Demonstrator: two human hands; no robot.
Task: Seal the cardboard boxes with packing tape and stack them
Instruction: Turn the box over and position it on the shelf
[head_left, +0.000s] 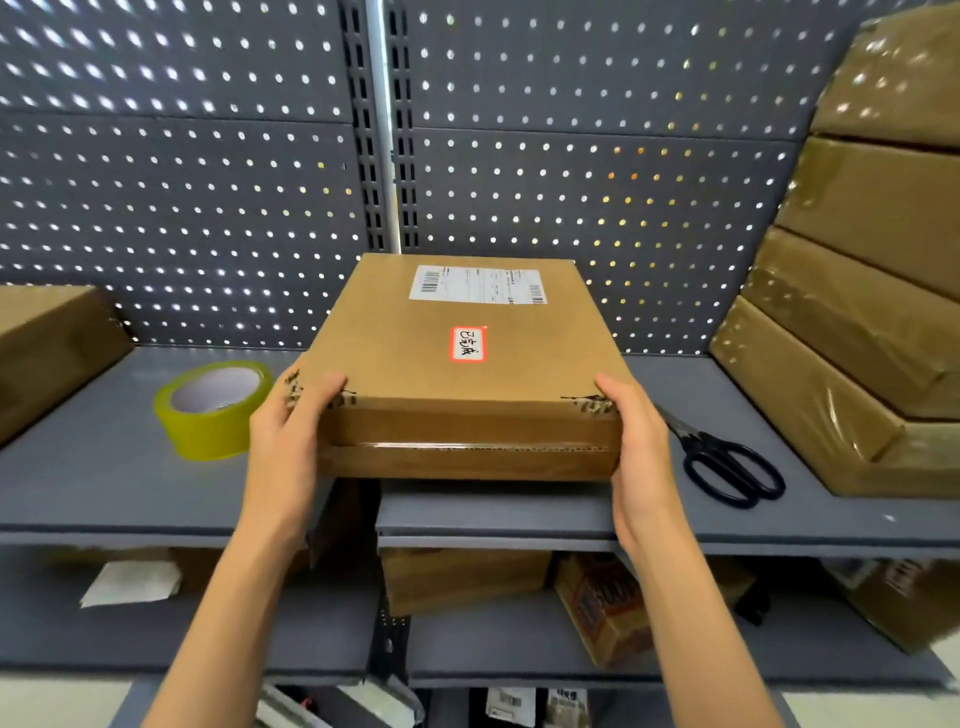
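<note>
1. Brown cardboard box (462, 358), flat and closed, sits at the middle of the view over a grey metal shelf (104, 483), its near edge overhanging the shelf front.
2. On the box top are a white shipping label (478, 285) near the far edge and a small red-bordered sticker (468, 344) with handwriting at the centre.
3. Left hand (283, 431) grips the near left corner, thumb on top and fingers curled down the side.
4. Right hand (641, 447) grips the near right corner the same way.
5. Yellowish roll of packing tape (210, 410) lies on the shelf just left of the left hand.
6. Black-handled scissors (727, 462) lie on the shelf just right of the right hand.
7. Four taped boxes (857, 332) are stacked at the far right of the shelf.
8. Another box (47, 353) stands at the far left edge.
9. Grey pegboard (208, 182) forms the back wall.
</note>
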